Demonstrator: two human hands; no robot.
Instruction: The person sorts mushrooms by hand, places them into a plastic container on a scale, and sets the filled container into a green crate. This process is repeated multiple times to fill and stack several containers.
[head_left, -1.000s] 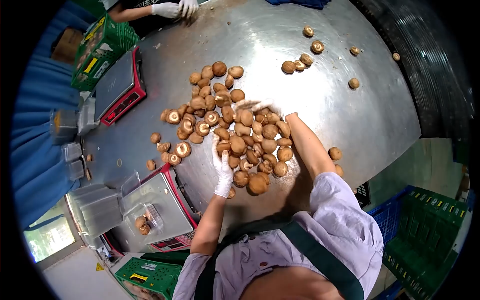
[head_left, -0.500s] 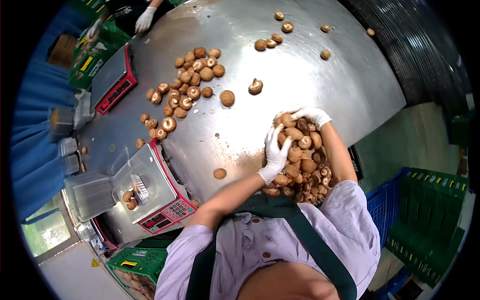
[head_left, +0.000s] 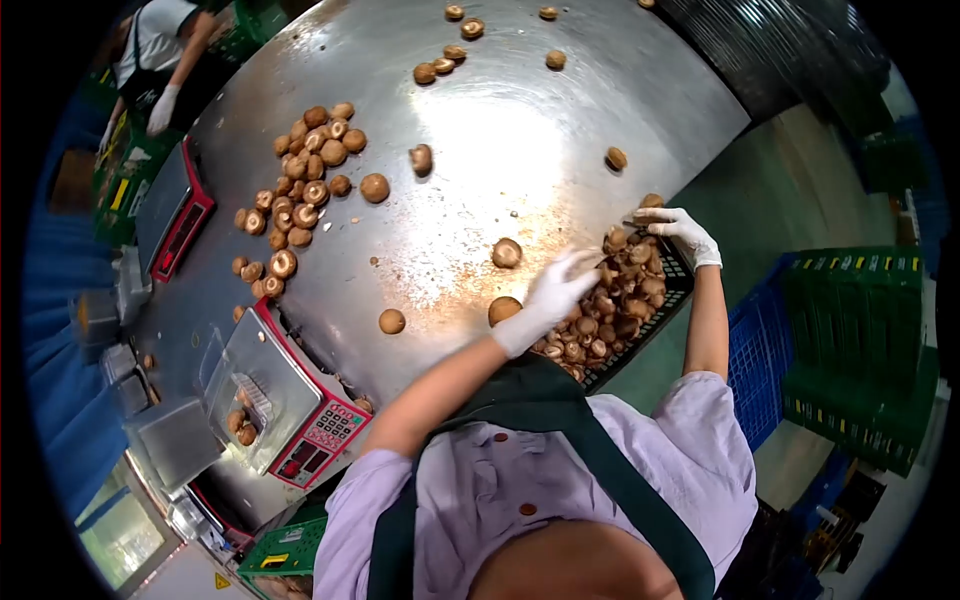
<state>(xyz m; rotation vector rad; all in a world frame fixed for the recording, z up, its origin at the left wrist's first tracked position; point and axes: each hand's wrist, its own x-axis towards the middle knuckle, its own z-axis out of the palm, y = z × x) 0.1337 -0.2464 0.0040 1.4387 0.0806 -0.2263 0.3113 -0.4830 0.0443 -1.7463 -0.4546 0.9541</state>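
Note:
A dark plastic crate (head_left: 655, 325) full of brown shiitake mushrooms (head_left: 625, 290) stands at the table edge in front of my body. My left hand (head_left: 555, 300), in a white glove, lies over the near side of the heap with its fingers stretched out. At the crate's far end is my right hand (head_left: 685, 235), also gloved, its fingers extended along the top mushrooms. A single mushroom (head_left: 651, 201) sits just beyond those fingers. Beside my left hand, one mushroom (head_left: 504, 310) rests on the metal table (head_left: 450, 220), and another mushroom (head_left: 507, 253) lies a little farther off.
A loose group of mushrooms (head_left: 300, 180) spreads across the table's left part. Nearby stand a scale (head_left: 310, 420) bearing a clear tray with mushrooms and a second scale (head_left: 175, 215). Green crates (head_left: 850, 340) are stacked at right. A co-worker (head_left: 165, 60) stands at upper left.
My hands were cupped around a pile of mushrooms; now they are spread apart and the mushrooms lie lower in the crate. Several loose mushrooms now lie around it. The view has shifted right.

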